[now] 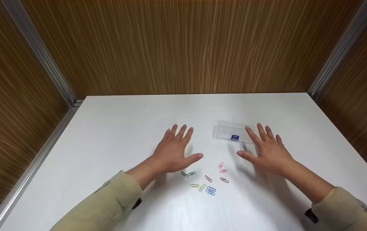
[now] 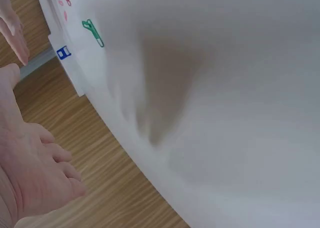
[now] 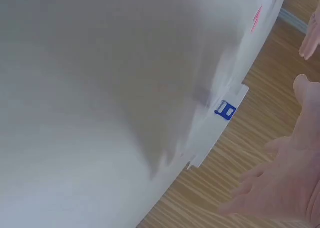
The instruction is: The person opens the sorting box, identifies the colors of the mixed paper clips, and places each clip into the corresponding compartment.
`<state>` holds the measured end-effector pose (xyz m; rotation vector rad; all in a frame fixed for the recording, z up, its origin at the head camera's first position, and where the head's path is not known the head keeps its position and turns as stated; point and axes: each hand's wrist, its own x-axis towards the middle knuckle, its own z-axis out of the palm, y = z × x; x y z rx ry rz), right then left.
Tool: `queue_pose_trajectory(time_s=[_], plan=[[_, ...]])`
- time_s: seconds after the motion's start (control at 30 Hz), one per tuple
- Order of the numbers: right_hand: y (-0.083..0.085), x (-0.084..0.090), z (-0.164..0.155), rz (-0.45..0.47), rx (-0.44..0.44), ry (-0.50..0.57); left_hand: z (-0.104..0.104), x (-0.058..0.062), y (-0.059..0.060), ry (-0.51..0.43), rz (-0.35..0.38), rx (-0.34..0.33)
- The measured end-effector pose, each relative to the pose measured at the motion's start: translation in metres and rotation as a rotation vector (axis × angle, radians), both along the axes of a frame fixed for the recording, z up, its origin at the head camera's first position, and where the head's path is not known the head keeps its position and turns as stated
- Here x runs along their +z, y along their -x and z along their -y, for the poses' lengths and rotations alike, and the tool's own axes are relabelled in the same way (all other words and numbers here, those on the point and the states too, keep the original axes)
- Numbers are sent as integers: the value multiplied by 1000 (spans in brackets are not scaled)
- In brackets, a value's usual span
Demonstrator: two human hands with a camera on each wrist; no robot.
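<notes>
Both hands are held over the white table, fingers spread and palms down, with nothing in them. My left hand (image 1: pixel 175 149) is left of the scattered paper clips, its thumb pointing right above the green paper clips (image 1: pixel 184 174). My right hand (image 1: pixel 270 150) is at the right, its index fingertip overlapping the right end of a clear plastic case (image 1: pixel 225 131) in the head view. That case has a blue latch (image 3: pixel 225 110) on its front. Nearer me lie pink paper clips (image 1: pixel 223 171), dark red paper clips (image 1: pixel 208 178), yellow paper clips (image 1: pixel 195 185) and blue paper clips (image 1: pixel 211 189).
The white tabletop (image 1: pixel 112 134) reaches back to a wood-grain panel (image 1: pixel 183 48). More wood-grain panels stand at the left (image 1: pixel 16 96) and right, with metal rails (image 1: pixel 39 45) at the corners.
</notes>
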<state>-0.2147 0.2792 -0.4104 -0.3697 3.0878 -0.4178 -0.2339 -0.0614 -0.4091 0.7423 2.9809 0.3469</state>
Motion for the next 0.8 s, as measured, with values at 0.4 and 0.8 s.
queue_pose_trajectory(time_s=[0.4,0.8], plan=[[19,-11,-7,53,-18,14,-61,-5,40,88,51,-102],[25,-23,-12,119,-20,-6,-87,-10,65,156,113,-135]])
